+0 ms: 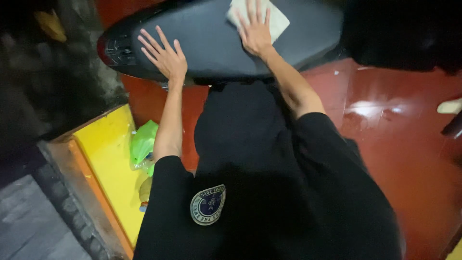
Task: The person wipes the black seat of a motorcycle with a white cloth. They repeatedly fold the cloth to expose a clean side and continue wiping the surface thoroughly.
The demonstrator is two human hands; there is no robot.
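**Two hands on a black seat**

The person leans over a long, smooth black scooter seat (211,38). The left hand (166,55) lies flat on the seat with its fingers spread wide. It holds nothing. The right hand (255,31) is flat too, with its fingers straight. It presses down on a pale folded cloth (279,19); it does not grab it. The cloth sits on the seat near the top edge of the view, partly under the hand. Below the seat is a shiny red floor (394,135). A green plastic bag (143,139) lies by a yellow step (108,154) on the left.
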